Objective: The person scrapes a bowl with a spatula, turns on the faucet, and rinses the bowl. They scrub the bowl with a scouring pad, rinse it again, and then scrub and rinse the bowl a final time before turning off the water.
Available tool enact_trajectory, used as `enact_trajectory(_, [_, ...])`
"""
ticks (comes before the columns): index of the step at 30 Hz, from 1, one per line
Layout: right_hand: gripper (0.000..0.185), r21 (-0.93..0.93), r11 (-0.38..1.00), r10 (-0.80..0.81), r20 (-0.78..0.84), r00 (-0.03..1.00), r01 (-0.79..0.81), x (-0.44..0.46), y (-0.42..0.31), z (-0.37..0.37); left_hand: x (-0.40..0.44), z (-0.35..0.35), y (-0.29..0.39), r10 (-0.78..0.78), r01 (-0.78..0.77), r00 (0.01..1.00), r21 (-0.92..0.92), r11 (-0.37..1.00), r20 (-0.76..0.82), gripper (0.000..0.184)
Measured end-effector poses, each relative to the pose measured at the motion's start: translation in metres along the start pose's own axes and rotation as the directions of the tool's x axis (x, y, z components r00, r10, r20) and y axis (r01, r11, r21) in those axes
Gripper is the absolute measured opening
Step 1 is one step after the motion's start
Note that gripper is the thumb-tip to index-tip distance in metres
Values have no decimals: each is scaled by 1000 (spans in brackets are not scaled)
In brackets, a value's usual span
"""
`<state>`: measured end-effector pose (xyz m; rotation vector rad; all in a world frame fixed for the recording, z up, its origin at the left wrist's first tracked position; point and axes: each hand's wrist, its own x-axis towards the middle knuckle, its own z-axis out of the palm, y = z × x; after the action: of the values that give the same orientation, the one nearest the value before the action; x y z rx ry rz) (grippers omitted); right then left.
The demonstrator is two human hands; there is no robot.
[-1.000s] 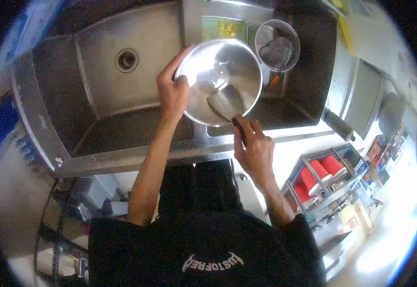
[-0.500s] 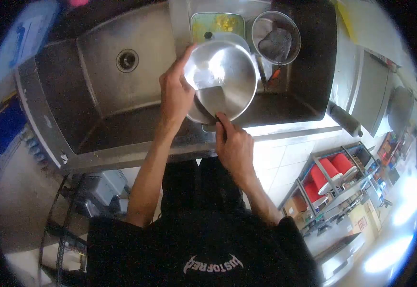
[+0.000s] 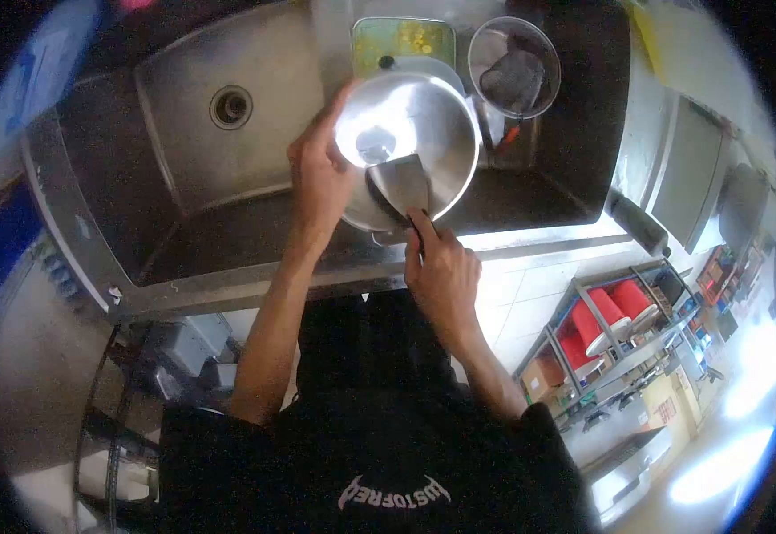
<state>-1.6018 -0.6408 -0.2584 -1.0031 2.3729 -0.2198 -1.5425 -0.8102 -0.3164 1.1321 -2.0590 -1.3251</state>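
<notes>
A shiny metal bowl [image 3: 452, 133] is tilted over the sink, its inside facing me. My left hand [image 3: 320, 169] is closed on its left rim, thumb toward the inside. In my right hand [image 3: 444, 270] is the dark handle of a metal spatula [image 3: 404, 182], gripped at the bowl's near edge. The wide flat blade lies within the bowl; whether it touches the wall I cannot tell. Just beyond the bowl is a tray [image 3: 450, 40] with yellow bits in it. To the right stands a round strainer [image 3: 558, 71] with something grey inside.
The left sink basin [image 3: 210, 165] has a round drain [image 3: 230, 108]. A metal sink edge [image 3: 228, 294] runs in front of me. To the lower right, a rack [image 3: 575, 294] holds red containers [image 3: 603, 311]. A dark cylinder [image 3: 639, 224] lies by the sink's right corner.
The spatula blade has turned slightly and shifted a little to the right inside the bowl, along with my right hand. My left hand keeps its hold on the rim.
</notes>
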Motion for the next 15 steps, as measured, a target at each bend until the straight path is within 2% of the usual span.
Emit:
enact_trajectory(1, [26,-9,1000,-5,21,1000,5,-1,1,-1,-1,-2,6,-85,83,995,22,996,56,58])
enact_trajectory(2, [26,-12,1000,1,25,1000,0,2,0,0,-2,2,-2,20,-20,1000,33,999,-1,58])
enact_trajectory(5, [27,18,1000,-15,-75,997,16,20,-5,-3,1,2,-3,-13,13,1000,9,1000,-11,60])
enact_trajectory(6, [26,13,1000,8,21,1000,-8,9,-3,-6,-1,2,-5,-14,14,1000,14,1000,-12,60])
enact_trajectory(7, [25,4,999,32,114,993,-32,1,-2,-9,-2,3,-7,0,0,1000,8,1000,-10,70])
enact_trajectory(8, [25,5,1000,30,113,993,-31,-1,-1,-11,-2,4,-10,15,-15,1000,0,1000,-9,81])
enact_trajectory(10, [26,195,980,-51,67,997,37,-5,1,-14,-1,3,-15,-5,5,1000,1,1000,8,80])
enact_trajectory(12, [26,235,971,-62,71,996,44,6,4,-7,1,2,-12,-31,31,999,2,1000,23,79])
enact_trajectory(14, [26,276,960,-74,80,994,49,8,4,-4,3,0,2,-36,35,999,-34,999,-34,58])
enact_trajectory(15, [27,311,950,-58,105,993,23,8,2,-4,2,0,-2,-40,39,999,-36,999,-37,58])
